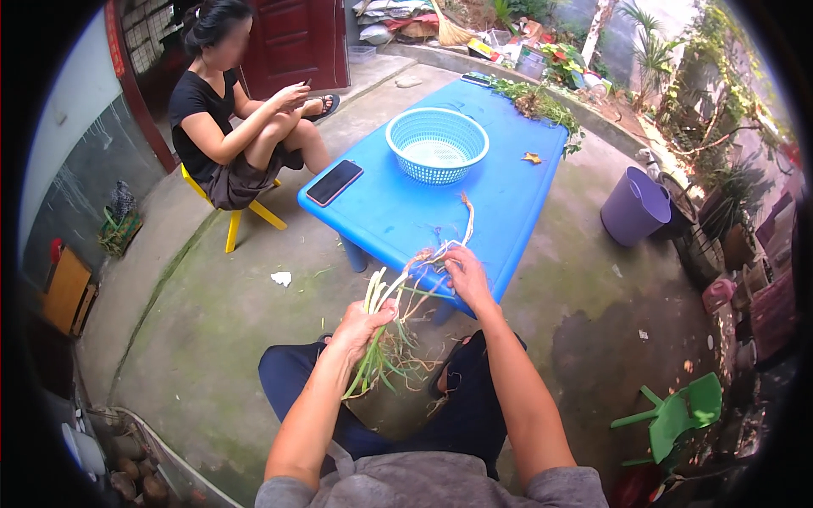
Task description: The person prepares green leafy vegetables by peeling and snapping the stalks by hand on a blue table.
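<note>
Scallion bunch point(378, 339) gripped in left hand point(360, 326) fingers; right hand point(464, 273) fingers pinched on its roots.

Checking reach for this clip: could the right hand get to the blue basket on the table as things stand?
Probably yes: the right hand is at the table's near edge, with bare tabletop up to the basket, though it is pinching scallion roots.

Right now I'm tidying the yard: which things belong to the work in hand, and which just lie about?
In use: green onions, left hand, right hand, blue basket, blue table.
Lying about: black phone, purple bucket, green chair.
</note>
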Available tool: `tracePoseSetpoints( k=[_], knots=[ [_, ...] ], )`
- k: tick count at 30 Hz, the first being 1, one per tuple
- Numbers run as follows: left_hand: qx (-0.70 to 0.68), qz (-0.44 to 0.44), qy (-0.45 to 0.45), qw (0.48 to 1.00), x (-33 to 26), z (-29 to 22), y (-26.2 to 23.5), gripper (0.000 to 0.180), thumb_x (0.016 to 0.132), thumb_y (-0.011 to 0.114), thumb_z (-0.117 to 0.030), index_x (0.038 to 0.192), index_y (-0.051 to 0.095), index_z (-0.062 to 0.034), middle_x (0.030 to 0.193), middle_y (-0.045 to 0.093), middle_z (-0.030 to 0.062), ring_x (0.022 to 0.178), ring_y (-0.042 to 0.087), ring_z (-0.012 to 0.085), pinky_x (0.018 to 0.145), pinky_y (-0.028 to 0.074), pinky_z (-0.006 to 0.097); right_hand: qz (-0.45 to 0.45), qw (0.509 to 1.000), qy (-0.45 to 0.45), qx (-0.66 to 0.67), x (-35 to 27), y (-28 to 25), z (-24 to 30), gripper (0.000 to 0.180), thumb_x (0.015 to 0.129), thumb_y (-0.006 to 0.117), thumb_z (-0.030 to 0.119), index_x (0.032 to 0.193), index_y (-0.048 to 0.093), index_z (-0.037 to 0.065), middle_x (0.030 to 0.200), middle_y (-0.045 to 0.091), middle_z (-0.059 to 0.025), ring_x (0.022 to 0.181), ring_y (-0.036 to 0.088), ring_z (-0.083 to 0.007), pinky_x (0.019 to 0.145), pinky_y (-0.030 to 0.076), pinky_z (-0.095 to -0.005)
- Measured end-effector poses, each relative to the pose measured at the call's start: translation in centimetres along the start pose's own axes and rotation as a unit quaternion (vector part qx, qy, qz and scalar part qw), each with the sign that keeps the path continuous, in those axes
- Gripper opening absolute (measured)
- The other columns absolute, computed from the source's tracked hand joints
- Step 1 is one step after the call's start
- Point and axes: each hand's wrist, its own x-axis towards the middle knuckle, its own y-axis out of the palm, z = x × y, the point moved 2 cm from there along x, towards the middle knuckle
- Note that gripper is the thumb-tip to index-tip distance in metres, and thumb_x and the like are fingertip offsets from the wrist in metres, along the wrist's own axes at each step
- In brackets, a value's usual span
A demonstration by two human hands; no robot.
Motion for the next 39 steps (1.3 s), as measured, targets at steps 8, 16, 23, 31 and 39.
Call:
tracePoseSetpoints(
  k=[8, 16, 23, 31, 39],
  knots=[
    [-0.084, 0.032, 0.044, 0.995, -4.6, -2.8, -5.4, 0.021, 0.083, 0.067, -0.014, 0.097, 0.060, 0.0000, 0.073, 0.058, 0.0005, 0.042, 0.037, 0.0015, 0.042, 0.033, 0.018, 0.033, 0.937, -0.034, -0.347, 4.6, -3.0, -2.3, 0.016, 0.081, 0.060, 0.011, 0.093, 0.069, 0.005, 0.097, 0.064, -0.0162, 0.089, 0.060, -0.0362, 0.083, 0.048, -0.0440],
    [-0.100, -0.047, 0.163, 0.980, -11.6, -6.5, -11.5, 0.015, 0.084, 0.063, -0.010, 0.093, 0.056, 0.0001, 0.068, 0.056, 0.0006, 0.039, 0.038, 0.0026, 0.038, 0.030, 0.018, 0.013, 0.944, 0.032, -0.329, 4.7, -6.0, -4.0, 0.024, 0.073, 0.053, 0.003, 0.089, 0.070, 0.008, 0.102, 0.064, -0.0141, 0.097, 0.057, -0.0353, 0.085, 0.046, -0.0459],
    [-0.059, -0.032, 0.070, 0.995, -6.7, -3.1, -6.0, 0.013, 0.083, 0.064, -0.008, 0.091, 0.061, 0.0013, 0.076, 0.061, 0.0038, 0.044, 0.039, 0.0027, 0.040, 0.029, 0.017, -0.209, 0.899, -0.159, -0.351, -0.7, -3.5, 7.1, 0.030, 0.069, 0.056, 0.004, 0.097, 0.063, 0.010, 0.105, 0.062, -0.0064, 0.102, 0.054, -0.0285, 0.087, 0.038, -0.0445],
    [-0.067, -0.024, 0.055, 0.996, -5.6, -1.5, -0.5, 0.018, 0.081, 0.068, -0.011, 0.094, 0.062, -0.0006, 0.075, 0.062, 0.0023, 0.046, 0.041, 0.0032, 0.041, 0.030, 0.019, -0.098, 0.933, -0.200, -0.284, -9.5, 2.5, 12.8, 0.028, 0.078, 0.067, 0.022, 0.102, 0.062, 0.009, 0.097, 0.064, -0.0083, 0.092, 0.059, -0.0247, 0.082, 0.037, -0.0396],
    [-0.038, -0.034, 0.052, 0.997, -5.3, -0.9, 1.6, 0.014, 0.081, 0.068, -0.010, 0.090, 0.062, -0.0011, 0.065, 0.056, -0.0004, 0.042, 0.040, 0.0036, 0.039, 0.028, 0.018, 0.048, 0.961, -0.177, -0.206, -10.5, 0.8, 13.6, 0.011, 0.072, 0.071, 0.015, 0.079, 0.065, 0.009, 0.094, 0.064, -0.0035, 0.095, 0.057, -0.0241, 0.082, 0.038, -0.0387]
  ],
)
